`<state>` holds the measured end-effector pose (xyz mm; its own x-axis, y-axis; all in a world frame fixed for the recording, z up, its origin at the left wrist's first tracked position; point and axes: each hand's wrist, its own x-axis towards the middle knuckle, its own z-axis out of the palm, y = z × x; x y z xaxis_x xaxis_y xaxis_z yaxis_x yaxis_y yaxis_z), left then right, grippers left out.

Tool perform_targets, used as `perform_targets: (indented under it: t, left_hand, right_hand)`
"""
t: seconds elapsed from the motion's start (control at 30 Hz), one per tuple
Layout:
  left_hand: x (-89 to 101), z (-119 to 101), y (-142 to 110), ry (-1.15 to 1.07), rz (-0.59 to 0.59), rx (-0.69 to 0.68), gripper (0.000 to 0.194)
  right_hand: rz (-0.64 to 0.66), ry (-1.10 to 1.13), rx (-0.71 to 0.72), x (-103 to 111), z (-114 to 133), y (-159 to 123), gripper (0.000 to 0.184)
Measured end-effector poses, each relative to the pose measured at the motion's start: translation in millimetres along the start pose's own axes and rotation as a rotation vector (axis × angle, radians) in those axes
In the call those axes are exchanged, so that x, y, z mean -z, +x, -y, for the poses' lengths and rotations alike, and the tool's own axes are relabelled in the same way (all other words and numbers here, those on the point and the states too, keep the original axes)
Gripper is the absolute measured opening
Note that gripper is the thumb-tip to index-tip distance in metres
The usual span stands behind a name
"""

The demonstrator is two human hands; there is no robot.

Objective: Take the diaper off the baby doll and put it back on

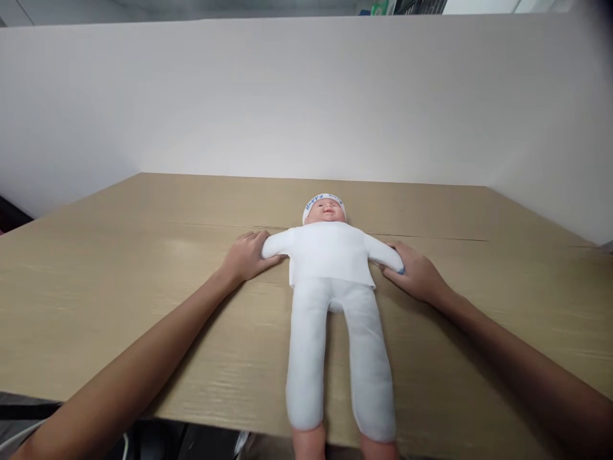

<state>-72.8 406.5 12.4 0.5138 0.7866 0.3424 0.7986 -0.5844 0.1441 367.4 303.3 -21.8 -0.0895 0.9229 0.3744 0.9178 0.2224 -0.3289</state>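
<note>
A baby doll (330, 255) lies on its back with its head toward the wall and its legs toward me. It wears a white long-sleeved top, white trousers and a white headband with blue lettering. Both of its arms are stretched out sideways. My left hand (248, 257) is closed around the end of the sleeve on the left, its thumb along the lower side. On the other side, my right hand (416, 271) grips the opposite sleeve end, where a bit of blue shows. The doll's feet are cut off by the lower edge of the view.
Beneath the doll is a tan-topped table (191, 370) with a thin seam across it. A white wall panel (306, 96) rises at the back, and white sides flank the table left and right. The table's front edge runs near the bottom, with dark things below it.
</note>
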Motion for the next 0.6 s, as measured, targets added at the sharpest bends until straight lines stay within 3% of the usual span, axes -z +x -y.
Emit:
perform_targets:
  t: [0.17,0.3,0.6]
  left_hand:
    - [-23.8,32,48,0.067,-0.177,0.01,0.073]
    - [-38.6,55,79,0.142,-0.231,0.013,0.072]
    - [-55.9,83,113,0.07,-0.193,0.034,0.066]
  right_hand:
    - [-0.078,-0.002,0.013,-19,-29,59,0.044]
    - [-0.12,-0.029,0.067,-28,-52,95,0.048]
    - [-0.062,-0.095,0.071,-41,-98,121,0.065]
